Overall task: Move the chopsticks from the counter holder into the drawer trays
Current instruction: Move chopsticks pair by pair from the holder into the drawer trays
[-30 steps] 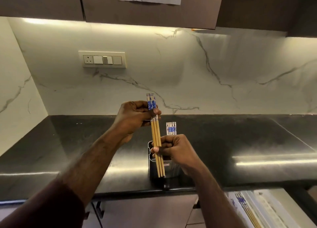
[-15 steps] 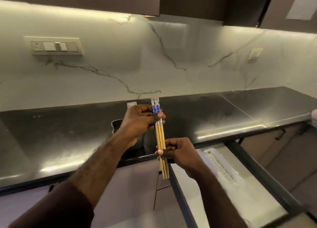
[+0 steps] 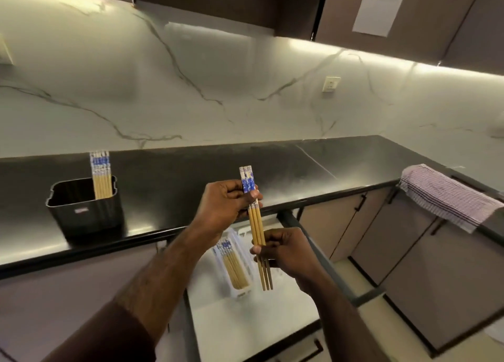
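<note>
Both hands hold a small bundle of bamboo chopsticks [image 3: 256, 225] with blue-and-white tops, nearly upright above the open drawer. My left hand [image 3: 226, 203] pinches the patterned tops; my right hand [image 3: 286, 250] grips the lower shafts, and the tips stick out below it. A black holder [image 3: 84, 211] stands on the counter to the left, with several more chopsticks [image 3: 101, 174] leaning in its back right corner. In the open drawer [image 3: 245, 320], a clear white tray [image 3: 242, 269] holds several chopsticks [image 3: 233, 263] lying flat.
The dark counter [image 3: 313, 165] runs along the marble wall and turns at the right corner. A striped cloth [image 3: 447, 195] hangs over the counter edge at right. Closed cabinet doors [image 3: 409, 252] stand right of the drawer.
The view has swung right and down, so the holder now sits far left and the drawer tray with chopsticks shows beneath my hands. The bundle stays in both hands.
</note>
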A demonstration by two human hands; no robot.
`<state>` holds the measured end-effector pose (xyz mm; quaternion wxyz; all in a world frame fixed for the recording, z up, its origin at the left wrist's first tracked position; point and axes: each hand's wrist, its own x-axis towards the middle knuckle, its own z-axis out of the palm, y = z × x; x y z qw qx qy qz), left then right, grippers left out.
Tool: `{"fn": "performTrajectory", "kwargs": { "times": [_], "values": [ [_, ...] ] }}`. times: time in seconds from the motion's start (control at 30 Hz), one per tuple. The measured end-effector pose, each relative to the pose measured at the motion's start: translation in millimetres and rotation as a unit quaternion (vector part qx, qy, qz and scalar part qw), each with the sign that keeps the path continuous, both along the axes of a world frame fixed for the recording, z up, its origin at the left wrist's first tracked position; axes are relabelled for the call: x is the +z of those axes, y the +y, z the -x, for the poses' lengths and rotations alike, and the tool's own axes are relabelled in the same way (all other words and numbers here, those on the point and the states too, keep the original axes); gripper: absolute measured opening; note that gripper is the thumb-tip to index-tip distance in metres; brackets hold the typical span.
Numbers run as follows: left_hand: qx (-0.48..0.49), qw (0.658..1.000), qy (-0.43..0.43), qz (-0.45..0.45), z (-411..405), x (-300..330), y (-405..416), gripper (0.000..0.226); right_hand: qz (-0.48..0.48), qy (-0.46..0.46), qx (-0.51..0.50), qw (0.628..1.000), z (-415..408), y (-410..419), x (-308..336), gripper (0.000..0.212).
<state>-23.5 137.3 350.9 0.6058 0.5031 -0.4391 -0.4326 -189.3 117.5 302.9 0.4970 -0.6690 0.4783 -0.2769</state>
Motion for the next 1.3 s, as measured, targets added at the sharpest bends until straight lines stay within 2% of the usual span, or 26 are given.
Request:
{"fn": "performTrajectory", "kwargs": {
  "times": [0.17, 0.4, 0.5, 0.7, 0.83, 1.07, 1.17, 1.3],
  "values": [
    [0.012, 0.999, -0.037, -0.018, 39.7, -28.7, -35.8, 0.015, -0.013, 0.030, -0.003, 0.999, 37.5, -39.1, -17.0, 0.007],
    [0.051, 0.994, -0.071, -0.066, 55.5, -92.1, -104.2, 0.016, -0.048, 0.072, -0.033, 0.996, 39.2, -112.0, -82.9, 0.011],
    [0.059, 0.990, -0.074, -0.102, 54.6, -123.8, -138.2, 0.015, -0.080, 0.093, -0.024, 0.992, 36.0, -145.0, -114.9, 0.018],
    [0.031, 0.975, -0.074, -0.208, 50.7, -192.4, -189.9, 0.011, -0.172, 0.142, -0.003, 0.975, 37.5, -193.0, -171.3, 0.012],
    [0.014, 0.955, -0.108, -0.277, 49.9, -238.9, -205.3, 0.007, -0.255, 0.164, 0.024, 0.953, 40.3, -212.6, -200.5, 0.014],
    [0.013, 0.898, -0.313, -0.308, 44.0, -291.5, -228.5, 0.019, -0.323, 0.193, 0.043, 0.926, 29.6, -248.7, -231.3, 0.014],
    [0.033, 0.877, -0.365, -0.309, 42.7, -303.5, -239.5, 0.026, -0.334, 0.213, 0.045, 0.917, 14.5, -269.0, -242.8, 0.015],
    [0.032, 0.829, -0.474, -0.297, 41.1, -322.6, -243.6, 0.038, -0.324, 0.265, 0.040, 0.907, -5.3, -285.0, -268.1, 0.031]
  ]
}}
